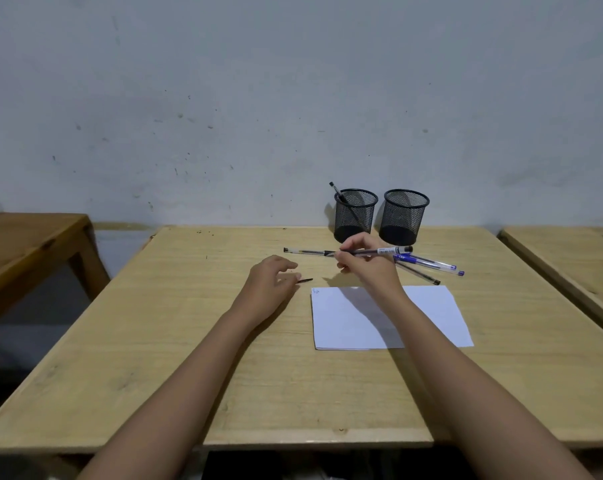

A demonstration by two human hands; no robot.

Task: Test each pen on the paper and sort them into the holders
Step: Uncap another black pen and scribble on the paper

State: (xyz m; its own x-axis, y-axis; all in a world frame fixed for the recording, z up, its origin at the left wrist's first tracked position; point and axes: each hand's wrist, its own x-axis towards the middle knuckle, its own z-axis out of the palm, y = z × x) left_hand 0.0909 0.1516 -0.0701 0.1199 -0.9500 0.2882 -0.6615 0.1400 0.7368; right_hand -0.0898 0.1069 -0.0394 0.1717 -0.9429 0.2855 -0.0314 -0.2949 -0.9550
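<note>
Right hand [366, 263]: fingers curled round a clear-barrelled pen with a black end [390, 251], gripping it. The pen is held roughly level over the table, just in front of the holders.

Left hand [270, 282]: fingers loosely bent, palm down, low over the table. A small black pen cap [306, 280] pokes out at the fingertips. I cannot tell whether it is pinched or simply lying there.

Clear pen with dark ends [303, 251]: flat on the table, just left of the right hand's knuckles.

Two blue-capped clear pens [431, 263] and one dark slim pen [421, 273]: fanned together on the table, right of the right hand, beyond the paper's far edge.

White sheet of paper [431, 317]: flat, under the right forearm, with a small blue scribble [315, 291] in its far left corner.

Left black wire-mesh holder [355, 216]: one black pen [338, 194] inside, leaning left, its top above the rim.

Right black wire-mesh holder [404, 218]: just beside the first. Its dark base shows through the mesh.

Light wooden table [189, 341]: against a scuffed grey wall [258, 98].
</note>
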